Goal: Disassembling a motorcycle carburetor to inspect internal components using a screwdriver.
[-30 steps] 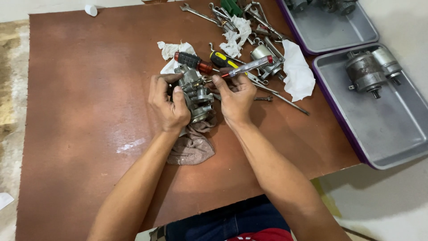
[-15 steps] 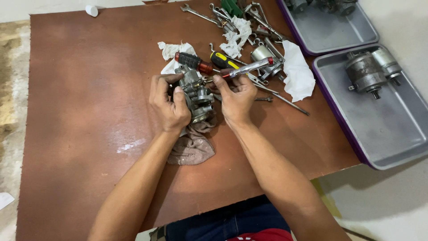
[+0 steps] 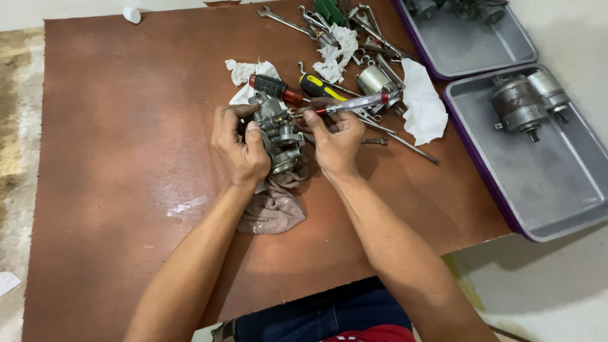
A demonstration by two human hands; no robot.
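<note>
My left hand (image 3: 239, 147) grips a grey metal carburetor (image 3: 278, 134) held just above a brown rag (image 3: 273, 206) on the brown board (image 3: 114, 158). My right hand (image 3: 335, 139) holds a screwdriver with a clear handle and red end (image 3: 354, 103); its tip points left into the top of the carburetor. The two hands sit close on either side of the part.
Behind the hands lie a red-and-black screwdriver (image 3: 273, 87), a yellow-and-black one (image 3: 320, 87), wrenches (image 3: 282, 19), white rags (image 3: 421, 101) and small metal parts. Two grey trays stand at the right (image 3: 570, 190), the nearer holding a starter motor (image 3: 525, 104). A white cap (image 3: 132, 14) lies far left.
</note>
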